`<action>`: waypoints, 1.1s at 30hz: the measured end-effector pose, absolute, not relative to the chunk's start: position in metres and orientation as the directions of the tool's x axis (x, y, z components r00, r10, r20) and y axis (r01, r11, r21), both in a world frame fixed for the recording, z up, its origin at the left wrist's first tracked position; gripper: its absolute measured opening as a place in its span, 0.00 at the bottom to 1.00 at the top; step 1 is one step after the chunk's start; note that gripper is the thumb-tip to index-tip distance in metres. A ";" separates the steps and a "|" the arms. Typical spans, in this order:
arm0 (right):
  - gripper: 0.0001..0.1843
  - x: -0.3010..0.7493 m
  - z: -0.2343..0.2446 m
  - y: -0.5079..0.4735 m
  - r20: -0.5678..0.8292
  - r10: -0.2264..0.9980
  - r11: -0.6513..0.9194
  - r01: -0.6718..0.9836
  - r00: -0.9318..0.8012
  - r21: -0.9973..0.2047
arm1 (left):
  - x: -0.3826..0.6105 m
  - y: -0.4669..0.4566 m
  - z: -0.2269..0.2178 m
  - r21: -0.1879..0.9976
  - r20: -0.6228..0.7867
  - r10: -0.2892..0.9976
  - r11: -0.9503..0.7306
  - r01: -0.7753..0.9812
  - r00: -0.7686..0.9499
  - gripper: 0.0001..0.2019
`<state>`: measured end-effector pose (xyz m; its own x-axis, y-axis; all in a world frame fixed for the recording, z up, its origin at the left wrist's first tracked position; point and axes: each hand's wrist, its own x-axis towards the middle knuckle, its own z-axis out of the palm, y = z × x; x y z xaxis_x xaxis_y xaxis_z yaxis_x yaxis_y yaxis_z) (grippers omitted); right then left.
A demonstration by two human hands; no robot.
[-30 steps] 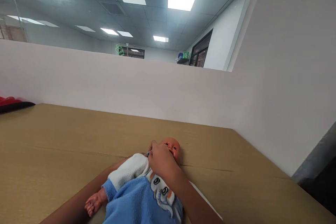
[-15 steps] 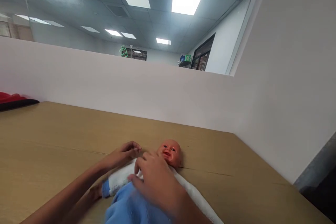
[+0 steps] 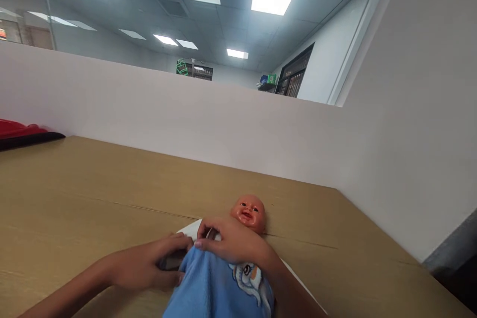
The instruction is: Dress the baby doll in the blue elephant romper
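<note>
A baby doll point(image 3: 249, 213) lies on its back on the tan table point(image 3: 93, 194), head toward the far partition. It wears a blue and white garment point(image 3: 219, 288) with a cartoon elephant on the chest. My right hand point(image 3: 231, 243) rests across the doll's upper chest, fingers curled and pinching the garment near the collar. My left hand point(image 3: 149, 266) lies beside the doll's shoulder, fingers bent around the sleeve area of the garment. A white cloth point(image 3: 192, 228) shows under the doll.
A white partition point(image 3: 167, 119) runs along the table's far edge and a white wall point(image 3: 410, 134) closes the right side. A red and black object point(image 3: 22, 133) lies at the far left of the table. The table's right edge drops off near a dark gap point(image 3: 454, 268).
Both hands slid down toward the doll's chest and shoulder. The left hand now covers the white sleeve and the elephant print shows again. The view shifted a little to the left.
</note>
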<state>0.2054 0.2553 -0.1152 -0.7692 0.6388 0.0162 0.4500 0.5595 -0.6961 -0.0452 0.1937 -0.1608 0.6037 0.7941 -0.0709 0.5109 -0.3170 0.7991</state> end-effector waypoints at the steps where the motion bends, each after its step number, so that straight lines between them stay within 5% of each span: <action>1: 0.07 0.204 -0.113 0.251 0.027 0.657 0.557 0.461 -0.753 -0.690 | -0.045 0.195 -0.162 0.837 -0.081 0.788 -0.279 0.471 0.610 0.24; 5: 0.09 0.201 -0.102 0.233 0.035 0.738 0.569 0.594 -0.674 -0.568 | -0.042 0.199 -0.166 0.923 -0.075 0.757 -0.193 0.332 0.649 0.25; 8: 0.12 0.203 -0.097 0.228 -0.014 0.735 0.595 0.655 -0.678 -0.466 | -0.039 0.199 -0.168 0.863 -0.034 0.814 -0.269 0.429 0.579 0.22; 11: 0.13 0.208 -0.095 0.231 -0.016 0.701 0.606 0.608 -0.713 -0.513 | -0.034 0.197 -0.165 0.822 0.022 0.837 -0.326 0.466 0.547 0.19; 14: 0.16 0.210 -0.096 0.237 0.067 0.702 0.614 0.554 -0.709 -0.562 | -0.028 0.196 -0.160 0.861 0.071 0.827 -0.333 0.384 0.557 0.20; 19: 0.09 0.211 -0.102 0.242 0.241 0.716 0.687 0.601 -0.655 -0.409 | -0.027 0.200 -0.161 0.804 0.056 0.869 -0.331 0.494 0.492 0.21; 25: 0.07 0.261 -0.103 0.213 0.462 0.732 0.681 0.562 -0.501 -0.469 | -0.039 0.208 -0.161 0.787 0.093 0.939 -0.272 0.554 0.330 0.23; 30: 0.12 0.361 -0.143 0.175 0.404 0.820 0.555 0.733 -0.405 -0.393 | -0.015 0.193 -0.128 0.732 0.202 0.921 -0.368 0.574 0.333 0.19; 33: 0.28 0.414 -0.179 0.156 0.455 0.838 0.485 0.793 -0.300 -0.369 | 0.029 0.179 -0.106 0.632 0.234 0.813 -0.544 0.552 0.534 0.13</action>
